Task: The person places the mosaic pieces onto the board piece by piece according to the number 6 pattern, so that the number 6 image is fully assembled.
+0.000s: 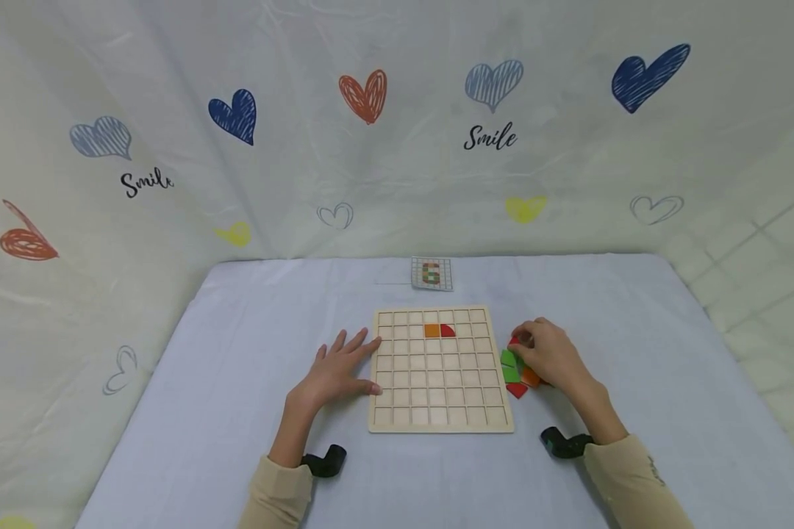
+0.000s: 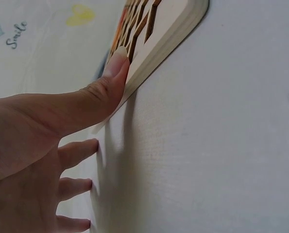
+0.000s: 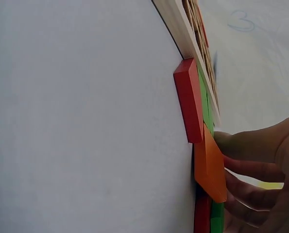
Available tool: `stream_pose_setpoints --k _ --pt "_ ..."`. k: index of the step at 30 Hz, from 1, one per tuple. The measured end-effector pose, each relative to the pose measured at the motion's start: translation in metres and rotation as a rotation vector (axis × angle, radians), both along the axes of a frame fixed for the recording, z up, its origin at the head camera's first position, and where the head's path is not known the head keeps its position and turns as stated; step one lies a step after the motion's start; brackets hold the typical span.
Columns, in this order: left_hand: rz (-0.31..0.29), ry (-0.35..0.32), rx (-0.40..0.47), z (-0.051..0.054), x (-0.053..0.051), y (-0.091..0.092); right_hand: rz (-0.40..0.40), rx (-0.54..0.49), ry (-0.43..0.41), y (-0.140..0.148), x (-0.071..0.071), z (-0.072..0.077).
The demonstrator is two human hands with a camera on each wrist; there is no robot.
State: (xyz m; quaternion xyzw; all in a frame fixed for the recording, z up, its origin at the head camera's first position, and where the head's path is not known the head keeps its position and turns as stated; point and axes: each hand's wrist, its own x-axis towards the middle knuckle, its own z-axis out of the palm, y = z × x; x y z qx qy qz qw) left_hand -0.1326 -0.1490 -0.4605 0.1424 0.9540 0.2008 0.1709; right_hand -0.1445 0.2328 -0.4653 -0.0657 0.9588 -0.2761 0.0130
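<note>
A wooden grid board (image 1: 442, 430) lies on the table, with an orange square block (image 1: 432, 330) and a red round-cornered block (image 1: 448, 330) side by side in its upper cells. My left hand (image 1: 336, 375) is spread at the board's left edge; in the left wrist view the thumb (image 2: 116, 65) rests on its rim. Right of the board, my right hand (image 1: 552, 356) pinches a red block (image 1: 514, 341) between thumb and fingertips. Below that hand are green blocks (image 1: 510, 373), an orange block (image 3: 210, 167) and a red block (image 3: 189, 99). The right wrist view hides the pinched block.
A small pattern card (image 1: 431, 274) with a coloured figure on a grid lies behind the board. White cloth (image 1: 251, 316) covers the table. A white curtain printed with hearts (image 1: 364, 95) hangs at the back. Black wrist devices (image 1: 327, 461) are strapped by both sleeves.
</note>
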Motion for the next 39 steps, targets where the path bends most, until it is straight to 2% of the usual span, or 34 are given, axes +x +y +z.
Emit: stream_pose_setpoints --k 11,16,23,28,39 --pt "0.012 -0.012 0.014 -0.0002 0.0028 0.0000 0.015 -0.026 -0.023 -0.0029 0.0023 -0.0016" --pt "0.006 -0.004 0.016 0.0004 0.0032 -0.0002 0.035 -0.052 0.031 -0.0020 0.0031 -0.0040" --pt "0.006 -0.005 0.019 0.0037 0.0044 0.0012 0.072 -0.067 0.163 -0.0028 0.0030 -0.0032" --pt "0.008 -0.008 0.014 0.0028 0.0035 0.0008 0.097 -0.080 0.200 -0.0044 0.0040 -0.0019" --pt "-0.002 0.004 0.014 0.0008 0.0016 0.0003 0.070 -0.235 0.088 -0.0061 0.0066 -0.0006"
